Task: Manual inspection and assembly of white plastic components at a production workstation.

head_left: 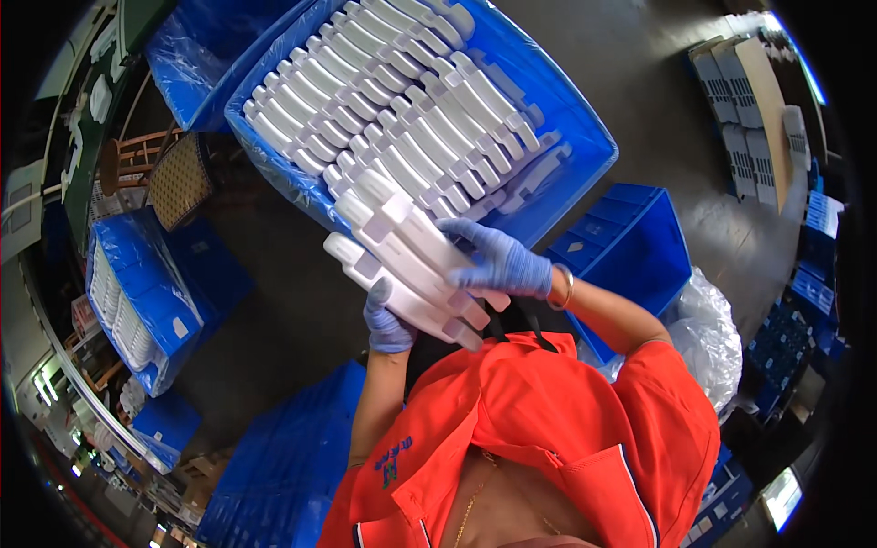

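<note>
In front of my body I hold a small bunch of long, curved white plastic parts, tilted over the near edge of a large blue bin. My left hand, in a bluish knit glove, grips the lower left side of the bunch, thumb up along it. On the right side my right hand, gloved alike, wraps its fingers over the parts; its far fingertips are slightly blurred. Inside the bin, similar white parts stand packed in slanting rows, with a few lying along its right side.
A smaller blue crate stands right of the bin, beside crumpled clear plastic wrap. At left is a blue box of white parts, with a woven-seat chair behind. Blue crates sit lower left; stacked panels stand far right.
</note>
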`<state>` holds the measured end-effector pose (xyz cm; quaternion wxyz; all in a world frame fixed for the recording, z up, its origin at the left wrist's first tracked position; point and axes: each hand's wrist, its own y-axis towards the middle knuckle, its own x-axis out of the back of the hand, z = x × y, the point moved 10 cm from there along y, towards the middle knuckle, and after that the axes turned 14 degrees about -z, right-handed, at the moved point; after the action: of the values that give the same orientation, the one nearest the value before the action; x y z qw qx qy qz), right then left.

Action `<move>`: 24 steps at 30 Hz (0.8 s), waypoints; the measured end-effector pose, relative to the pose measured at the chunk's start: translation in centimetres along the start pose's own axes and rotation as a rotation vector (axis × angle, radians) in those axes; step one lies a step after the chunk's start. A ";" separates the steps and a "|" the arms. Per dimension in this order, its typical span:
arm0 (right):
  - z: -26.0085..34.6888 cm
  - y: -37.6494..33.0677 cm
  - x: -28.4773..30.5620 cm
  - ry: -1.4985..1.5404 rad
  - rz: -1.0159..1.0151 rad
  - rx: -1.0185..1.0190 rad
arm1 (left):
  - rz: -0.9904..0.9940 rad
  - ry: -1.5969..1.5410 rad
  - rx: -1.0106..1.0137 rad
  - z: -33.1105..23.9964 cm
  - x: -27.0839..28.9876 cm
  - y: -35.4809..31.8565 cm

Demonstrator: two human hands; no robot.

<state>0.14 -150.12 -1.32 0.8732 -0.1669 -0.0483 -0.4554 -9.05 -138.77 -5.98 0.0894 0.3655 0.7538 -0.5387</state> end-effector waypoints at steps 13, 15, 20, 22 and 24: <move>-7.5 2.6 17.1 0.157 -0.148 -0.161 | -0.105 -0.091 0.081 11.3 -11.7 6.5; -6.6 5.0 21.0 0.221 -0.158 -0.143 | -0.030 -0.128 0.027 11.0 -14.6 6.8; -8.8 13.7 25.1 0.025 -0.193 -0.141 | -0.089 -0.203 -0.057 11.5 -15.6 6.6; -11.9 17.8 25.3 -0.127 -0.274 0.035 | -0.075 -0.258 -0.066 12.0 -15.3 6.0; -19.0 22.2 24.4 -0.251 -0.243 -0.013 | -0.099 -0.298 -0.073 12.7 -14.1 5.6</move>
<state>31.05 -163.73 -18.92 0.7977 -0.2208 -0.1737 -0.5336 1.36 -155.44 -7.83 0.1868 0.2403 0.7683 -0.5631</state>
